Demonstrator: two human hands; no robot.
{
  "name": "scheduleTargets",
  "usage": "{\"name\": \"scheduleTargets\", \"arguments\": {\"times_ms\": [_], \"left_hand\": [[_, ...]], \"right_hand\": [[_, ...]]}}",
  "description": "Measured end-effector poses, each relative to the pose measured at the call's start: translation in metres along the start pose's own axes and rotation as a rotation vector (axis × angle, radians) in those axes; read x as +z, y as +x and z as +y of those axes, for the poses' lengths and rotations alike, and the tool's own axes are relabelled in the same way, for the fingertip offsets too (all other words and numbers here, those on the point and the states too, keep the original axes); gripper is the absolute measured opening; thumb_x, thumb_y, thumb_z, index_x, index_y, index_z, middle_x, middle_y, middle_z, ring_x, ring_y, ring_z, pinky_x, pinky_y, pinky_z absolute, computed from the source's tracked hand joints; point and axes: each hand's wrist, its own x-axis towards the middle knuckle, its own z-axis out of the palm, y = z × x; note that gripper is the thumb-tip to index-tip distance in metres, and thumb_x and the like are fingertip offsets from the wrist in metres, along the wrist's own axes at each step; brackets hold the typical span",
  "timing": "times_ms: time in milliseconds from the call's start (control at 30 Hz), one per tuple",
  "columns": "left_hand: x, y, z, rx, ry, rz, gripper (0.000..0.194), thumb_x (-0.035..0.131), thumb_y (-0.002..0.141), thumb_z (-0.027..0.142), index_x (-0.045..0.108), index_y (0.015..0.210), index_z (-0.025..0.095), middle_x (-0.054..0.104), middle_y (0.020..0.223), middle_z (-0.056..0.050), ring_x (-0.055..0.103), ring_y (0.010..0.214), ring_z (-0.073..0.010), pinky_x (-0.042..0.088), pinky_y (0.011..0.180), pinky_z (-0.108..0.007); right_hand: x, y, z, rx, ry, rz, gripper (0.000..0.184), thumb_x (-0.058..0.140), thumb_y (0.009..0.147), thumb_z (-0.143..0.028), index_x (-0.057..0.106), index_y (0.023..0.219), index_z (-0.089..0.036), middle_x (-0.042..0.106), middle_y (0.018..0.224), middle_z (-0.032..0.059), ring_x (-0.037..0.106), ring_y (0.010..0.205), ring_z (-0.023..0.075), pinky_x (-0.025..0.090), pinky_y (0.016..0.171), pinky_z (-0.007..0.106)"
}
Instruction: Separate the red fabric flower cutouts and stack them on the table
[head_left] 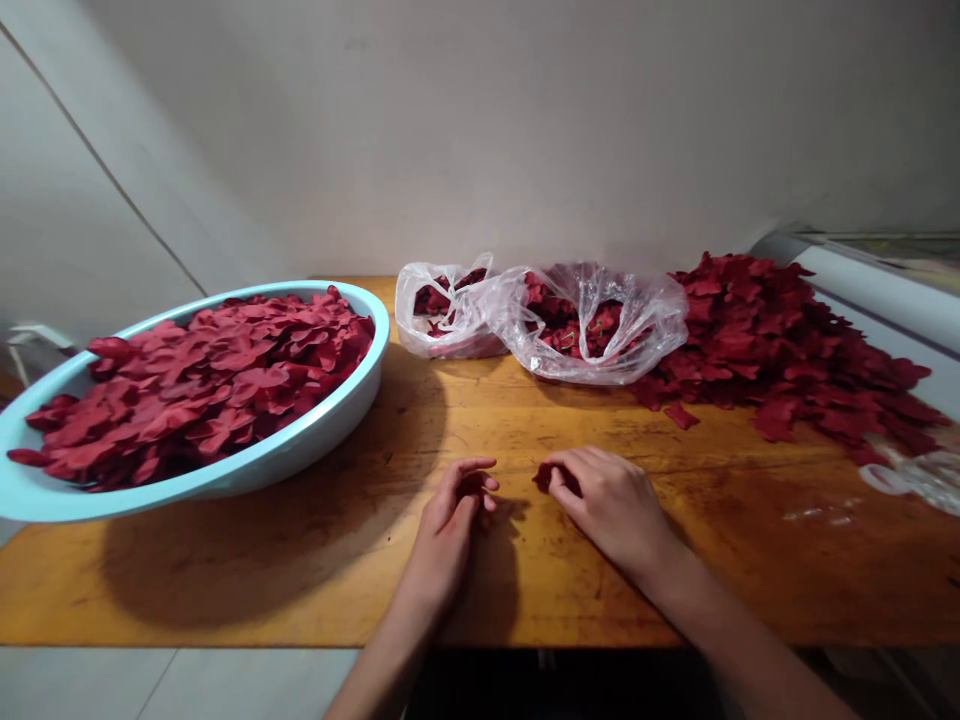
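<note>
My left hand (452,520) rests on the wooden table (225,570) near its front edge, fingers curled around a small dark red fabric petal that barely shows. My right hand (609,500) lies a little to the right, fingers pinched on another dark red petal (546,476) at its fingertips. The two hands are a short gap apart. A light blue basin (330,420) heaped with red petals (202,385) stands at the left.
Two clear plastic bags (592,325) holding red petals lie at the back middle, against the wall. A loose pile of red petals (780,345) covers the back right. Crumpled clear plastic (911,475) lies at the right edge. A white ledge runs along the right.
</note>
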Motion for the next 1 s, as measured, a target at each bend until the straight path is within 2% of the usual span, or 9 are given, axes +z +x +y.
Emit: {"name": "scheduleTargets", "arguments": {"times_ms": [167,267,400,467,533,633,700,833,1000], "left_hand": [[-0.008,0.003,0.005,0.218,0.666,-0.066,0.025,0.04,0.087,0.02,0.059,0.103,0.02,0.061,0.106,-0.008,0.055,0.1,-0.0225,0.04,0.089,-0.038],[-0.02,0.013,0.001,0.317,0.938,-0.119,0.032,0.038,0.089,0.016,0.057,0.113,0.024,0.062,0.111,-0.007,0.053,0.105,-0.0245,0.039,0.091,-0.044],[-0.035,0.028,0.0,0.456,1.17,0.077,0.035,0.045,0.087,0.02,0.054,0.122,0.02,0.049,0.134,-0.012,0.036,0.126,-0.0319,0.027,0.101,-0.054],[-0.033,0.031,0.006,0.52,1.109,0.125,0.036,0.047,0.087,0.026,0.054,0.122,0.017,0.043,0.139,-0.014,0.031,0.13,-0.0317,0.023,0.105,-0.052],[-0.022,0.03,0.017,0.492,0.906,0.019,0.036,0.046,0.089,0.029,0.053,0.122,0.018,0.049,0.134,-0.012,0.038,0.126,-0.027,0.027,0.105,-0.046],[0.004,0.029,0.033,0.195,0.441,-0.269,0.036,0.048,0.088,0.033,0.053,0.121,0.019,0.062,0.118,-0.01,0.056,0.109,-0.0217,0.042,0.095,-0.037],[0.02,0.032,0.038,0.028,0.197,-0.367,0.036,0.054,0.085,0.03,0.055,0.118,0.017,0.065,0.111,-0.01,0.06,0.102,-0.0209,0.045,0.089,-0.033],[0.033,0.042,0.031,-0.081,0.066,-0.356,0.031,0.062,0.079,0.025,0.063,0.107,0.014,0.068,0.102,-0.009,0.062,0.094,-0.0199,0.045,0.084,-0.029],[0.03,0.048,0.016,-0.107,0.019,-0.278,0.024,0.062,0.078,0.028,0.066,0.097,0.014,0.068,0.092,-0.006,0.061,0.083,-0.0178,0.045,0.074,-0.025]], "right_hand": [[-0.001,0.003,0.016,0.174,0.344,0.179,0.016,0.055,0.082,-0.021,0.067,0.091,-0.019,0.07,0.095,0.0073,0.063,0.089,0.0227,0.044,0.084,0.035],[0.004,0.005,0.022,0.277,0.472,0.201,0.019,0.057,0.081,-0.03,0.068,0.091,-0.017,0.071,0.094,0.0087,0.065,0.086,0.0235,0.047,0.081,0.035],[0.01,0.006,0.024,0.38,0.713,0.126,0.023,0.061,0.078,-0.038,0.068,0.082,-0.016,0.072,0.085,0.0074,0.066,0.077,0.0208,0.051,0.069,0.03],[0.009,0.007,0.023,0.407,0.824,0.067,0.024,0.063,0.076,-0.039,0.067,0.078,-0.016,0.071,0.078,0.0054,0.065,0.07,0.018,0.051,0.063,0.026],[0.006,0.007,0.021,0.43,0.916,0.016,0.025,0.065,0.074,-0.04,0.067,0.075,-0.016,0.07,0.073,0.0036,0.063,0.065,0.0155,0.049,0.059,0.024],[0.003,0.006,0.018,0.458,1.026,-0.041,0.027,0.068,0.072,-0.042,0.066,0.071,-0.016,0.068,0.068,0.0022,0.061,0.061,0.013,0.047,0.056,0.022],[0.001,0.005,0.017,0.48,1.086,-0.069,0.029,0.068,0.072,-0.044,0.065,0.069,-0.016,0.066,0.064,0.0012,0.058,0.055,0.0115,0.045,0.052,0.022],[-0.002,0.003,0.017,0.528,1.168,-0.104,0.031,0.067,0.072,-0.047,0.063,0.069,-0.016,0.064,0.061,0.0002,0.055,0.049,0.0099,0.043,0.046,0.02],[-0.006,0.006,0.016,0.635,1.343,-0.275,0.031,0.074,0.066,-0.04,0.068,0.085,-0.017,0.068,0.071,0.0013,0.059,0.055,0.0097,0.044,0.047,0.018]]}}
